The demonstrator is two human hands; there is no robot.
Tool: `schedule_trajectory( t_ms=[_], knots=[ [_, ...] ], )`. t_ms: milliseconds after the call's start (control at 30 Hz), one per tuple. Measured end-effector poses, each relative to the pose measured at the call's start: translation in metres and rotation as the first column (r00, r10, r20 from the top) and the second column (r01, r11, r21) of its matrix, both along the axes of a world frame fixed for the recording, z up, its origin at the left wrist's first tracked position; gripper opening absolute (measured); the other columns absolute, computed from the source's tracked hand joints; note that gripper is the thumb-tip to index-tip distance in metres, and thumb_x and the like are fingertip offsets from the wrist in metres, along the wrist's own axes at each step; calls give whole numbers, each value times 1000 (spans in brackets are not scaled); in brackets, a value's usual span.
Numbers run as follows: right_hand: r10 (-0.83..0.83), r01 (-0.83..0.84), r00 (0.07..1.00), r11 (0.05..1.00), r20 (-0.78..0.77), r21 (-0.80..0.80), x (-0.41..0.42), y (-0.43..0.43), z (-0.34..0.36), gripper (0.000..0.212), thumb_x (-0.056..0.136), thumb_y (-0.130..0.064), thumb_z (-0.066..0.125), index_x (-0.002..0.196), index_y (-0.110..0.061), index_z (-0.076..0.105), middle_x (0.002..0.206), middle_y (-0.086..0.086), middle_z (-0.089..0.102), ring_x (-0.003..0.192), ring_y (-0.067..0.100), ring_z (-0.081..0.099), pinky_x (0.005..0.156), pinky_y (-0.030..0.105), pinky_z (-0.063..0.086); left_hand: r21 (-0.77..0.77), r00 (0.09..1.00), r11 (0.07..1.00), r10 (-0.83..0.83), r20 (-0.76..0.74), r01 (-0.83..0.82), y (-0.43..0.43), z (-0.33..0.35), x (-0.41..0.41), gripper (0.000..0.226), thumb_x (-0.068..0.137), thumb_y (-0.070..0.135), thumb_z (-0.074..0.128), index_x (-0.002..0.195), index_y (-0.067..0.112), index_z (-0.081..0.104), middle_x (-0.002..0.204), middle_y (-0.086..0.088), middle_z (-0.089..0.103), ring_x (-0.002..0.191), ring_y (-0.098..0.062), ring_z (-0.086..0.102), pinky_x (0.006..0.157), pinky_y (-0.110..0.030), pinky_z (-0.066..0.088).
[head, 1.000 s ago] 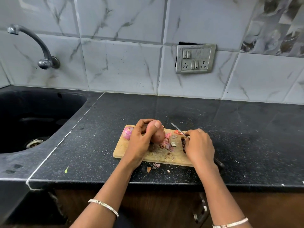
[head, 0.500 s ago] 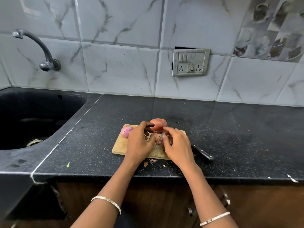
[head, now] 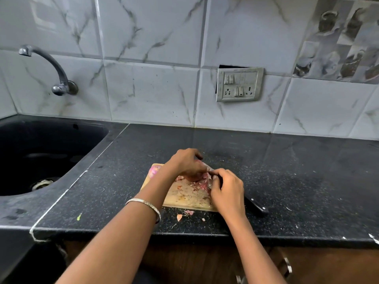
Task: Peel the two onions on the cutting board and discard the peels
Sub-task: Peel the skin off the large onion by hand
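Now, centre frame: left hand (head: pixel 188 163) cups the onion (head: pixel 193 178) at the board's (head: pixel 184 198) upper edge, mostly hidden, axis unreadable. Right hand (head: pixel 227 190) sits just right of it, fingers curled against its skin; whether they pinch, I can't tell. Other onion (head: pixel 154 171) lies left, beside my left wrist.

One head cam, wide-angle, facing fwd & down, close over countertop (head: pixel 287 171), tiled wall (head: pixel 153 95) beyond
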State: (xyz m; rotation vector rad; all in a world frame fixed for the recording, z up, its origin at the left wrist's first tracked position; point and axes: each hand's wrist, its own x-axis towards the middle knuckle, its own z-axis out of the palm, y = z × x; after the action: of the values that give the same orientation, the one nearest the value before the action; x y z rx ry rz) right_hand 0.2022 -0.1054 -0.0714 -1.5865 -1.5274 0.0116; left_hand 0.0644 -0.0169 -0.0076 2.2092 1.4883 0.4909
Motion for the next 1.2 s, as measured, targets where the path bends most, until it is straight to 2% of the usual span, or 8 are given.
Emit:
schedule_trajectory(
  t_ms=[233, 367, 533, 667, 767, 967, 1067, 1200],
  knots=[
    [-17, 18, 1000, 999, 12, -38, -2, 2, 1, 21, 97, -12, 56, 109, -16, 72, 103, -1, 71, 96, 18, 63, 79, 29, 44, 117, 997, 991, -64, 31, 60, -12, -15, -14, 73, 74, 40, 86, 137, 17, 56, 130, -5, 64, 119, -24, 59, 98, -35, 49],
    [25, -23, 996, 1000, -82, 21, -1, -1, 3, 17, 95, -16, 61, 105, -21, 73, 99, -5, 71, 95, 14, 64, 82, 29, 49, 198, 944, 977, 10, 330, -80, -29, -32, -13, 63, 81, 37, 81, 132, 14, 52, 122, -2, 63, 109, -19, 59, 90, -29, 46],
    [223, -197, 956, 969, -191, 147, -2, -10, 6, 25, 88, -29, 65, 113, -27, 71, 102, -15, 73, 96, 6, 67, 84, 34, 56, 22, 714, 999, 14, 700, -41, -53, -49, -8, 26, 108, 29, 45, 124, 13, 57, 122, 3, 58, 116, -16, 57, 93, -14, 45],
    [317, -302, 927, 948, -200, 104, -4, -14, 9, 42, 84, -39, 71, 124, -27, 67, 111, -12, 71, 96, 1, 67, 80, 22, 56, 36, 654, 999, -34, 755, 11, -59, -57, -10, 33, 103, 44, 32, 110, 34, 62, 127, 3, 52, 123, -18, 56, 104, -49, 51],
    [315, -314, 934, 949, -171, 32, -3, -13, 10, 52, 83, -39, 79, 131, -31, 63, 114, -19, 67, 96, -10, 62, 78, 6, 46, 3, 603, 1000, -14, 798, 19, -64, -56, -11, 33, 105, 45, 34, 118, 32, 61, 130, 2, 57, 121, -23, 61, 99, -56, 54],
    [313, -317, 937, 949, -158, 0, -3, -10, 7, 61, 84, -39, 81, 139, -41, 54, 127, -19, 65, 110, -5, 56, 95, 18, 47, -210, 392, 969, 145, 909, 129, -67, -48, -9, 27, 104, 18, 45, 125, 21, 60, 116, -12, 70, 102, -30, 73, 91, -54, 59],
    [357, -357, 913, 933, -199, 39, -1, -7, 6, 56, 88, -23, 78, 137, -38, 58, 125, -18, 67, 111, -6, 60, 90, 16, 50, -202, 340, 962, 130, 931, 184, -66, -50, -10, 51, 76, 11, 61, 126, 18, 57, 106, -9, 70, 84, -18, 72, 76, -41, 61],
    [413, -399, 871, 911, -264, 107, -1, -6, 6, 37, 91, -16, 76, 126, -26, 70, 115, -15, 71, 99, -6, 65, 80, 10, 51, -195, 285, 955, 127, 950, 222, -65, -54, -12, 61, 70, 6, 62, 130, 16, 55, 93, -2, 75, 86, -25, 69, 84, -45, 62]
  ],
)
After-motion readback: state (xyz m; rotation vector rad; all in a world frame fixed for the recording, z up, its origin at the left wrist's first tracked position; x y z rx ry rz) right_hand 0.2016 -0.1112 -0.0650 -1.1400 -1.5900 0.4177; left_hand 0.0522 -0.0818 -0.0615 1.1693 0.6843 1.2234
